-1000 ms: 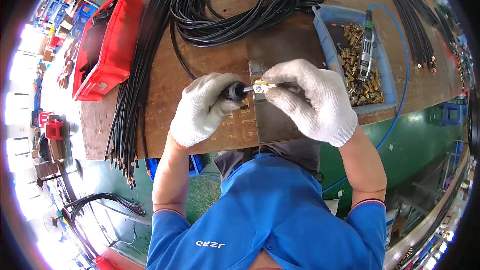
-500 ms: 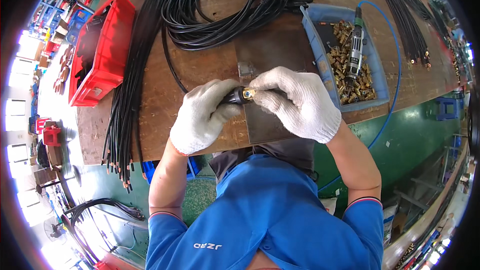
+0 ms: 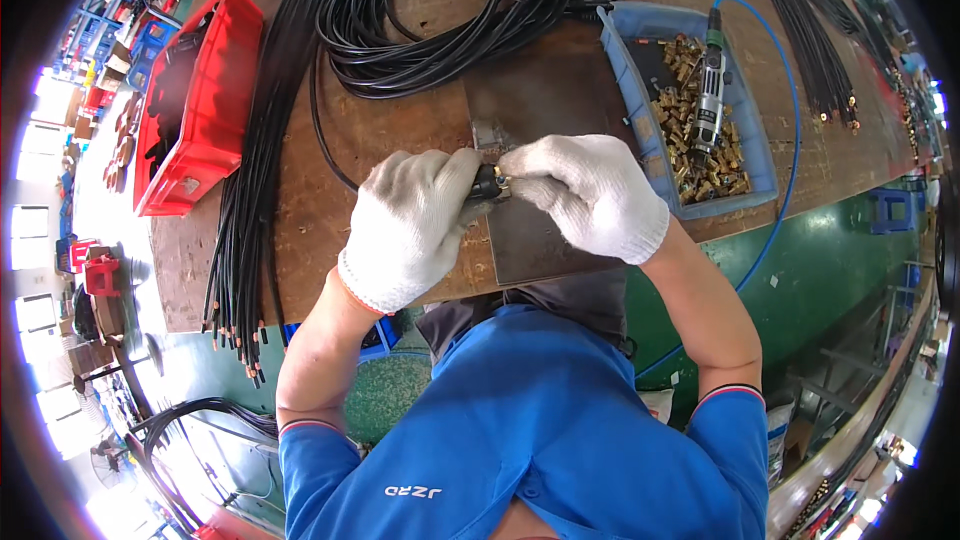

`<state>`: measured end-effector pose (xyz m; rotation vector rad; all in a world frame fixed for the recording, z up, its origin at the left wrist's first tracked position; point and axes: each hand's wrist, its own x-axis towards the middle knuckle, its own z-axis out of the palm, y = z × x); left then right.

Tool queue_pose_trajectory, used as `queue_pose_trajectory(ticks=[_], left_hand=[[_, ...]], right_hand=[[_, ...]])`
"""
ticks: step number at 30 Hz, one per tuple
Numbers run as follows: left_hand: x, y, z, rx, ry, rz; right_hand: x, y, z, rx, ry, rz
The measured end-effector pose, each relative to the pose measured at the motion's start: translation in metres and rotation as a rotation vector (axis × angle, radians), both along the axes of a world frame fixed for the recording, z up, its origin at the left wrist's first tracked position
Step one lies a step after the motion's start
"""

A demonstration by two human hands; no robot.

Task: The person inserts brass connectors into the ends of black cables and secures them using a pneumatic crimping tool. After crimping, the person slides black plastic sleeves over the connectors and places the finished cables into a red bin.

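Both my hands wear white knit gloves and meet over a dark metal plate (image 3: 545, 240) on the wooden bench. My left hand (image 3: 410, 225) grips the end of a black hose (image 3: 487, 183). My right hand (image 3: 590, 195) pinches a small brass fitting (image 3: 503, 181) at that hose end. The hose runs up and left from my hands into a bundle of black hoses (image 3: 400, 30). The fitting is mostly hidden by my fingers.
A blue tray (image 3: 625, 80) at the right holds several brass fittings (image 3: 700, 140) and a grey air tool (image 3: 709, 90) on a blue air line. A red crate (image 3: 190, 100) stands at the left. Long black hoses (image 3: 250, 190) lie along the bench's left side.
My hands have stayed together on the hose end. My right hand has closed further over the fitting, so less brass shows than a second ago.
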<state>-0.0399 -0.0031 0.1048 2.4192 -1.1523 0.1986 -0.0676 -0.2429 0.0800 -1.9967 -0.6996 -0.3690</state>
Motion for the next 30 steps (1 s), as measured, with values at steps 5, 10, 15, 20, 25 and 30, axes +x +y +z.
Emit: queue_pose_trajectory(ticks=[5, 10, 15, 20, 25, 30], left_hand=[[0.007, 0.0, -0.011, -0.043, 0.044, -0.024], [0.019, -0.001, -0.008, 0.018, 0.119, 0.037], [0.028, -0.013, -0.001, -0.135, -0.039, 0.107], [0.016, 0.005, -0.022, -0.456, 0.147, 0.211], [0.074, -0.037, -0.044, -1.077, 0.758, 0.037], [0.139, -0.066, -0.051, -1.308, 1.081, -0.151]], right_hand=[[0.006, 0.0, -0.011, -0.002, 0.074, 0.013], [0.013, 0.009, -0.01, 0.173, 0.41, -0.017], [0.029, 0.032, -0.005, 0.289, 0.445, -0.185], [0.048, 0.016, -0.008, 0.796, 0.697, -0.259], [0.057, 0.037, -0.01, 1.165, 0.917, -0.065], [0.102, 0.02, -0.059, 0.93, 0.669, -0.411]])
